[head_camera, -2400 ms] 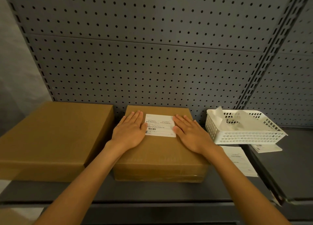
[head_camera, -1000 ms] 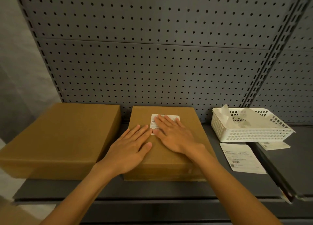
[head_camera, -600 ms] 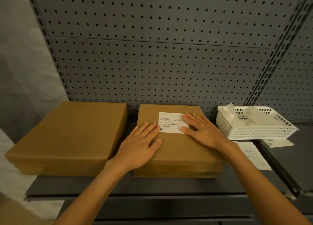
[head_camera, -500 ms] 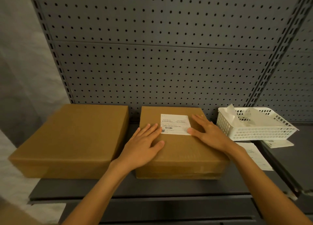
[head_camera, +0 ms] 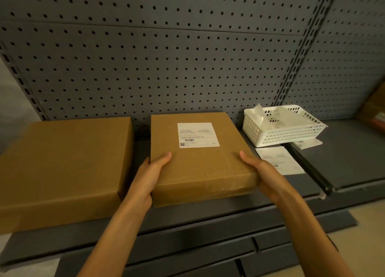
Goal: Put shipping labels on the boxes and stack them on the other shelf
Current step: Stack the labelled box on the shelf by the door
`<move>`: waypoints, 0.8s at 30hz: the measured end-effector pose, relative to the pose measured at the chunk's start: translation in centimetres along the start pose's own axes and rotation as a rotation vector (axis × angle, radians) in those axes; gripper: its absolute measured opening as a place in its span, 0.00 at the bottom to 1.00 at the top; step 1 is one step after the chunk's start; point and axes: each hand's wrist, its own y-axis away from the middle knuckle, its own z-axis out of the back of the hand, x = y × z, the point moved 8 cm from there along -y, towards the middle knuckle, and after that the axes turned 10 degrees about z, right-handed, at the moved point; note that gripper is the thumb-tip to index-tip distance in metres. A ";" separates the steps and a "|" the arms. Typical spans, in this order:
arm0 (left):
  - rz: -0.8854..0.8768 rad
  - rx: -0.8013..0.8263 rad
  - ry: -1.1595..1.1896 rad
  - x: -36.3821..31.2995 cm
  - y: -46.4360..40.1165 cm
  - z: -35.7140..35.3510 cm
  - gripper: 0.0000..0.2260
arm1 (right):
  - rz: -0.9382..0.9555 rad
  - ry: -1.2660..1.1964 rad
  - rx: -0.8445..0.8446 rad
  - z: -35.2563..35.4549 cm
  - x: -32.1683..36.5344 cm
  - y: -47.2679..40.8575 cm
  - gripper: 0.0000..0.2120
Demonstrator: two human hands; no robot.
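The left hand (head_camera: 150, 174) and right hand (head_camera: 261, 173) grip the near corners of a flat brown cardboard box (head_camera: 200, 164) bearing a white printed shipping label (head_camera: 198, 134). Its front edge seems slightly lifted off the dark grey metal shelf (head_camera: 208, 216). Right of it sits a white plastic lattice basket (head_camera: 285, 129).

Dim, warm light throughout; wide-angle bending and soft blur at the edges.

both forearms bare, no sleeves or jewellery.
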 end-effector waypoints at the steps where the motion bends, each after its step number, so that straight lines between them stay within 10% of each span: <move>1: 0.009 0.007 0.011 0.1 0.0 -0.1 0.29 | -0.003 -0.002 -0.014 0.0 0.0 0.1 0.24; 24: -0.548 0.201 -0.030 -7.3 10.8 -9.5 0.29 | 0.567 -0.080 -0.223 8.3 8.4 10.2 0.29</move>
